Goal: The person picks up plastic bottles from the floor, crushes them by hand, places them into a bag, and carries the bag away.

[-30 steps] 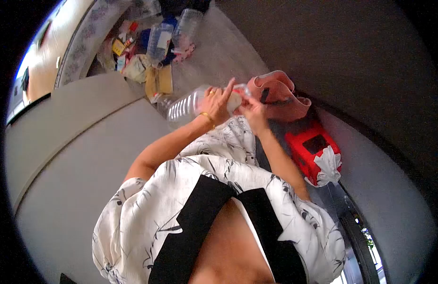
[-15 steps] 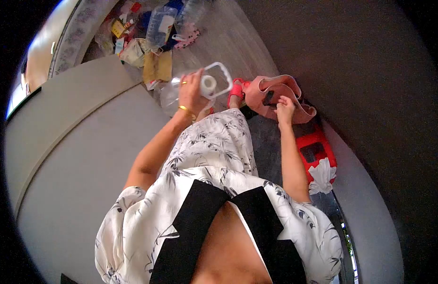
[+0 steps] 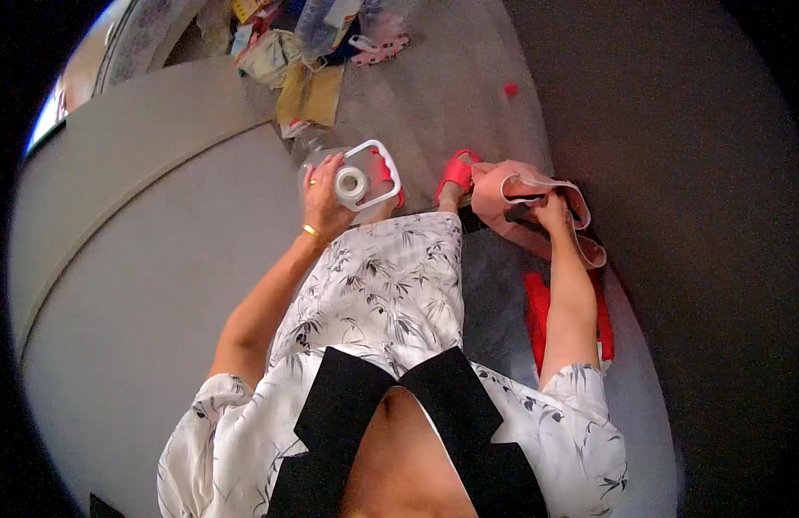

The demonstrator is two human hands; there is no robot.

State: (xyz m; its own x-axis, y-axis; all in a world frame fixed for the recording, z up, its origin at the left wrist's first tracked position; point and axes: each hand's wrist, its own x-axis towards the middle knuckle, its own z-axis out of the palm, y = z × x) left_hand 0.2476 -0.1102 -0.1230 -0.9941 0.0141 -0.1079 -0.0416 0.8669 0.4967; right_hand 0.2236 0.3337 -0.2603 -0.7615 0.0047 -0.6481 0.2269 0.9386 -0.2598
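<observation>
My left hand (image 3: 327, 197) is wrapped round the neck end of a large clear plastic bottle (image 3: 313, 164). The bottle's white handle (image 3: 393, 177) and its round white mouth (image 3: 351, 184), with no cap on it, face up toward me. On the right, my right hand (image 3: 552, 212) reaches into a pink bag (image 3: 496, 200) with wide straps. Its fingers are bent beside something dark in the bag's opening, and the fingertips are hidden. A small red piece (image 3: 511, 89) lies on the floor beyond the bag.
Clear bottles (image 3: 317, 30), plastic bags (image 3: 268, 59), flattened cardboard (image 3: 309, 97) and other items are heaped on the floor ahead. A red container (image 3: 536, 315) stands under my right forearm. Pink slippers (image 3: 458, 167) are on my feet. A pale panel (image 3: 158, 224) rises at left.
My hands have come apart. My left hand keeps the bottle, turned mouth up, while my right hand has gone into the pink bag. The small red piece on the floor has come into view.
</observation>
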